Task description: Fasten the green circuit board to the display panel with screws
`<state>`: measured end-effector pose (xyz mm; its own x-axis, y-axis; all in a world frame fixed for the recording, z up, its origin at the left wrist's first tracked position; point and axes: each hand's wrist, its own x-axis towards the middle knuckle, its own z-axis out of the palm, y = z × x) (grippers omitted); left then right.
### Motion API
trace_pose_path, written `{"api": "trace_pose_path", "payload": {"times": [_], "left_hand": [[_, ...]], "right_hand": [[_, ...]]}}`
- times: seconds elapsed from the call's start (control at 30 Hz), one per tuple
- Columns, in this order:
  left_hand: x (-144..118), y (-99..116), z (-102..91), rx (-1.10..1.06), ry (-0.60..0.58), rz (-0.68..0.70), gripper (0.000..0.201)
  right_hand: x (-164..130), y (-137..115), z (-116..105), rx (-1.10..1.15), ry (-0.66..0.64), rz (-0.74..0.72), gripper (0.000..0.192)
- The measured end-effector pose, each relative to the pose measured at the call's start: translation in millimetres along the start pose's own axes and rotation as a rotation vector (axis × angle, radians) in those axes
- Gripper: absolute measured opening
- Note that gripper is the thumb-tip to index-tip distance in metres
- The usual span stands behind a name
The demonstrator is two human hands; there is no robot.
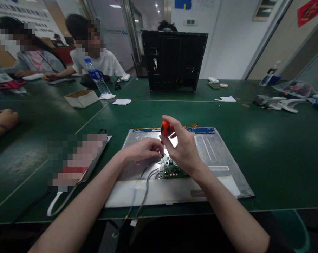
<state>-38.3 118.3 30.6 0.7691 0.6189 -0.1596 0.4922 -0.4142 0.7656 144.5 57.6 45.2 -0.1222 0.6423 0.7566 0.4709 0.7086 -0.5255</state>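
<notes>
My right hand (183, 147) is closed around the orange and black handle of a screwdriver (165, 128), which stands upright over a green circuit board (170, 168). My left hand (151, 149) is beside the shaft, its fingers pinched together near the board's upper left corner. What those fingertips hold, if anything, is too small to make out. Under both hands lies a flat metal display panel (224, 151), with the board on its middle. Part of the board is behind my right hand and wrist. Grey cables (147, 186) run from the board over the table's front edge.
To the left lies a blurred-out flat device (79, 161) with a white cable. Farther back stand an open box (82, 98), a tilted water bottle (97, 78) and a black monitor housing (174, 59). Pliers-like tools (278, 102) lie back right. Another person's hand (3, 121) rests at far left.
</notes>
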Motion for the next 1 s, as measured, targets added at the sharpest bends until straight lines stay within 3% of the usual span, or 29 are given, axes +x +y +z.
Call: {"api": "trace_pose_path", "payload": {"times": [1.0], "left_hand": [[-0.5, 2.4, -0.6, 0.038, 0.023, -0.008, 0.022]], "right_hand": [[0.2, -0.9, -2.6, -0.052, 0.044, -0.016, 0.042]]}}
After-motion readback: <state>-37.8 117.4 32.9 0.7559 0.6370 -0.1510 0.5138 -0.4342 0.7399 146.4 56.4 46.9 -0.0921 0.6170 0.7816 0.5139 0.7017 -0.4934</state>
